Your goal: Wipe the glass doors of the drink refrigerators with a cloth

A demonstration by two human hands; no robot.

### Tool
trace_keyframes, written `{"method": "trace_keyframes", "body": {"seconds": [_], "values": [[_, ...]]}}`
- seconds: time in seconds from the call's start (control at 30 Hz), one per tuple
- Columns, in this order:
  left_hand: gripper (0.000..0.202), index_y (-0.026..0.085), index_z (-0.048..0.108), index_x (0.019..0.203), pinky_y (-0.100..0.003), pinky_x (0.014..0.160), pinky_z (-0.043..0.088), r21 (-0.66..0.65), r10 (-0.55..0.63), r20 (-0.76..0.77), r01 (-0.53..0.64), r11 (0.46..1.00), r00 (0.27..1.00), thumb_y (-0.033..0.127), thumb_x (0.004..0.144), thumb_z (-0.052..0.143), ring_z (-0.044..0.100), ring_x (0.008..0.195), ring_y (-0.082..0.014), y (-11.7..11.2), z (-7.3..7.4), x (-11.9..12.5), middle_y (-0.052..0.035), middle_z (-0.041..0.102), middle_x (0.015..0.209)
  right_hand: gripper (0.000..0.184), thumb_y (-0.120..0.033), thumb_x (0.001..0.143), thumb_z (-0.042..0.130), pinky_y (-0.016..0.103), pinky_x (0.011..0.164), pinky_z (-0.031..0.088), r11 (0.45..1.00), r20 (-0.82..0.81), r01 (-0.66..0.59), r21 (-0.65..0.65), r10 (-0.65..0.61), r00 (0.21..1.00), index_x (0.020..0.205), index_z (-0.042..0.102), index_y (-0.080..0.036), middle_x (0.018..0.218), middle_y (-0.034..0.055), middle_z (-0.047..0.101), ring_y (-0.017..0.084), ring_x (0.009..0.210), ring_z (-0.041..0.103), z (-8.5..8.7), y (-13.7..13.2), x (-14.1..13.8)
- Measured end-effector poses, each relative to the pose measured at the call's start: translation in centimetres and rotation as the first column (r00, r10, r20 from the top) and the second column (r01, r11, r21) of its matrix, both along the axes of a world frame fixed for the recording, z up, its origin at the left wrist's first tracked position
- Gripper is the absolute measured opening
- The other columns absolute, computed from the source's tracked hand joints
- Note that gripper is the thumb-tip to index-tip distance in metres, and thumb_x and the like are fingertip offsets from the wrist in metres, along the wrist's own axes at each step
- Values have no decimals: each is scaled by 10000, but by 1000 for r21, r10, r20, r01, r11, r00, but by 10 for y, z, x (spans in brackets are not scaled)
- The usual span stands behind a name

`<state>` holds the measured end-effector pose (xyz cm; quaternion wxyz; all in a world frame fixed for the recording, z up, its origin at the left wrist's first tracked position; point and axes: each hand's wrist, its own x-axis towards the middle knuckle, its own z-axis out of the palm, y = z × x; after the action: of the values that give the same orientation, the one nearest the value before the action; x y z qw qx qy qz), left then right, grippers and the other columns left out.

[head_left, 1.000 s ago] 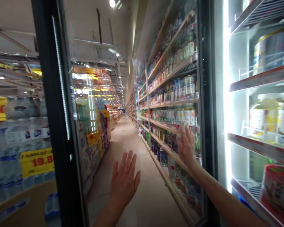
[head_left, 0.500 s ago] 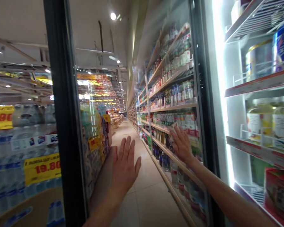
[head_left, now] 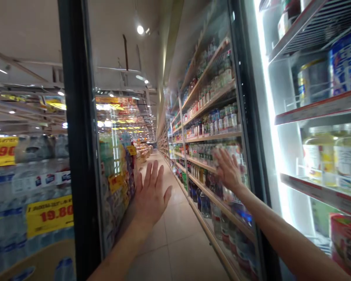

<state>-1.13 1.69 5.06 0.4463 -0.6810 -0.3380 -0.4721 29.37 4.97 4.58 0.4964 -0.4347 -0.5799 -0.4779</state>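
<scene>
Both hands are up on the glass door (head_left: 169,58), and it stands swung out from the cooler, right in front of the person, aisle showing through it. The left hand (head_left: 150,195) is spread wide at the middle of the pane, fingers fanned and thumb out, gripping nothing. The right hand (head_left: 228,168) sits higher and close to the black door frame (head_left: 248,117) on the cooler side, also flat and open, with nothing held (whether anything thin lies under that palm, I cannot tell).

My read is that flat palms are the right contact here. The pane is slick and hard with no edge to hook, so pressure wants to go in evenly through both heels of the hand. The hand near the frame has little leverage, and the middle one does most of the steering. Fingers are best kept off the frame's edge.

The glass is glossy and throws back streaks of ceiling light. To the right are lit cooler shelves (head_left: 318,105) of white wire with red-fronted rails. They carry smooth round cans (head_left: 345,62) above and pale, squat jars (head_left: 330,156) below. Far left, shrink-wrapped water bottles (head_left: 26,183) sit behind a yellow price tag (head_left: 49,214), and the tiled aisle floor (head_left: 178,234) is beige and matte.
</scene>
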Motion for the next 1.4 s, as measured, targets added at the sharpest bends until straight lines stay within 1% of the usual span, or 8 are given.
{"method": "trace_keyframes", "body": {"seconds": [0.13, 0.37, 0.57, 0.8, 1.0, 1.2, 1.3, 1.4], "values": [[633, 123, 250, 1423, -466, 1121, 111, 0, 1, -2, -1, 1000, 1000, 378, 875, 440, 227, 1377, -268, 0, 1, 1, -151, 330, 1451, 516, -251, 890, 311, 547, 1042, 309, 996, -435, 51, 78, -12, 901, 1406, 330, -231, 1435, 116, 388, 278, 1346, 321, 28, 6, 5], [651, 136, 209, 1437, -471, 1118, 121, 3, -13, -4, 13, 1000, 1000, 349, 871, 454, 237, 1373, -267, 0, 0, -1, -154, 333, 1448, 527, -222, 870, 381, 459, 1118, 222, 997, 218, -64, -52, 74, 973, 1386, 348, -324, 1421, 13, 427, 208, 1365, 293, 29, -5, -36], [611, 118, 285, 1409, -456, 1120, 125, -2, -9, -1, 9, 1000, 1000, 357, 871, 450, 270, 1361, -268, -1, -1, -1, -155, 363, 1433, 544, -251, 894, 307, 529, 1041, 303, 989, -339, 11, 144, 39, 940, 1434, 249, -279, 1455, 85, 361, 273, 1357, 301, 49, 5, -42], [592, 109, 297, 1400, -449, 1117, 144, 2, -1, -31, 1, 1000, 1000, 329, 869, 441, 272, 1361, -263, -4, 2, -5, -155, 379, 1426, 556, -228, 870, 399, 463, 1113, 209, 994, 380, -108, 19, 92, 920, 1409, 295, -315, 1407, 23, 443, 217, 1368, 281, 47, -8, -78], [620, 100, 267, 1410, -450, 1115, 152, 25, 28, -10, -28, 999, 1000, 336, 866, 447, 248, 1370, -266, -5, 25, -23, -161, 359, 1436, 549, -239, 896, 306, 555, 1064, 247, 988, -233, -73, 134, 103, 967, 1440, 236, -256, 1463, 87, 344, 292, 1366, 266, 79, 2, -86], [637, 125, 224, 1429, -447, 1118, 149, 24, 30, -5, -29, 999, 1000, 336, 869, 442, 242, 1373, -252, -2, 36, -32, -144, 359, 1439, 560, -231, 862, 410, 438, 1137, 172, 991, 477, -137, -4, 122, 870, 1403, 302, -327, 1437, -14, 403, 191, 1390, 224, 74, -6, -109], [625, 124, 224, 1429, -456, 1114, 157, 42, 48, 11, -48, 998, 999, 319, 873, 433, 231, 1377, -257, -2, 48, -37, -146, 337, 1451, 542, -240, 888, 344, 504, 1098, 218, 994, 100, -80, 75, 73, 992, 1421, 268, -302, 1448, 33, 384, 226, 1363, 289, 95, 2, -80], [611, 107, 259, 1414, -471, 1107, 170, 45, 57, 39, -59, 997, 998, 345, 876, 428, 224, 1379, -266, -2, 64, -39, -159, 332, 1452, 520, -256, 898, 310, 547, 1047, 275, 991, -290, -36, 129, 72, 954, 1418, 295, -246, 1449, 87, 373, 281, 1352, 300, 116, 6, -75]]}}
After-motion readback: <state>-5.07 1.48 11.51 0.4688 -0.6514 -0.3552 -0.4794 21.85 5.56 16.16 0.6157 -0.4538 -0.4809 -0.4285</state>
